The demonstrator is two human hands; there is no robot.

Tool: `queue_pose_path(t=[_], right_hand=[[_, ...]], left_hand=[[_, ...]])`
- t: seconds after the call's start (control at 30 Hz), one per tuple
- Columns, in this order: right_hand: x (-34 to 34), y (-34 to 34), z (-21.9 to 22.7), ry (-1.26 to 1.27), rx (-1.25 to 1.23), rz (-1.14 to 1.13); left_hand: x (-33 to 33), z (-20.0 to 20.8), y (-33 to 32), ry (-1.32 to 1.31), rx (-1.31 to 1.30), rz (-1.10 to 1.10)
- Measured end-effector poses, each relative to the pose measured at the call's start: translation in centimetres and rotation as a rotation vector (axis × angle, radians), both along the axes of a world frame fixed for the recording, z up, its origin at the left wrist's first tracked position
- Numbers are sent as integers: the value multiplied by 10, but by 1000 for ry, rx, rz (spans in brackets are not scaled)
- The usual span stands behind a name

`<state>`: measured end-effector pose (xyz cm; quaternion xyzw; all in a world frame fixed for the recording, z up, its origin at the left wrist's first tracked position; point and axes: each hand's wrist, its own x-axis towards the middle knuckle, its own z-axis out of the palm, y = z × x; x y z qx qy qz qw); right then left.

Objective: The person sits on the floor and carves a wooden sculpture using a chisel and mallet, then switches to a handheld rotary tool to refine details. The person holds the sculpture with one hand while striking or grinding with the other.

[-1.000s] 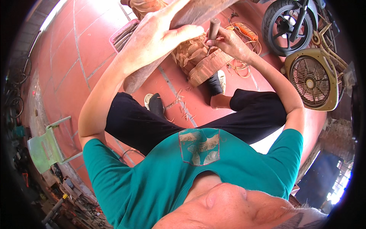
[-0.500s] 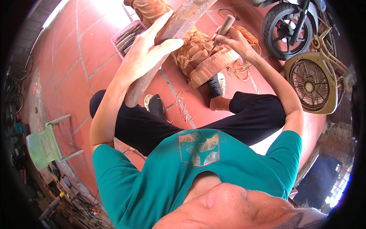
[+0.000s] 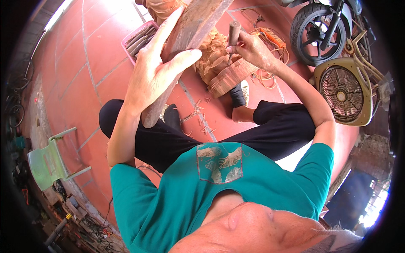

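Note:
My left hand [image 3: 154, 80] grips a long, thick wooden mallet [image 3: 192, 31], its thumb and forefinger stretched along the wood. The mallet slants from above my knee up past the top edge. In my right hand [image 3: 255, 50] is a chisel [image 3: 234, 33] with a round wooden handle, standing nearly upright. Its blade points down at the carved wooden block [image 3: 234, 78] between my feet; I cannot tell whether the tip touches. Leafy relief covers the block's far part, while its near end is a flat, rough disc. The mallet hides some of the carving and stays apart from the chisel.
A pink basket [image 3: 125, 42] of chisels stands beyond my left hand. Right of the carving lie an orange power strip [image 3: 273, 38] and coiled cable. A motorbike wheel [image 3: 298, 42] and box fan [image 3: 342, 95] stand at right, a green chair [image 3: 46, 164] at left. Wood chips [image 3: 205, 101] litter the tiles.
The chisel has shifted left and turned from a slant to nearly upright. My left hand and the mallet have come slightly down, toward me.

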<state>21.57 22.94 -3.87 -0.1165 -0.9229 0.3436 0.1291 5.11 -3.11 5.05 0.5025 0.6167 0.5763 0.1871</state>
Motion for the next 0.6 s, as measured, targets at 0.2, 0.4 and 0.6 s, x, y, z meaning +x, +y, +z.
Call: queue_pose_path(t=[0.2, 0.4, 0.6], right_hand=[[-3, -10, 9, 42, 70, 64], [-6, -18, 14, 25, 46, 79], [-7, -12, 7, 28, 55, 88]], left_hand=[[3, -9, -2, -153, 69, -32], [9, -1, -7, -212, 36, -5], [8, -11, -3, -121, 84, -50]])
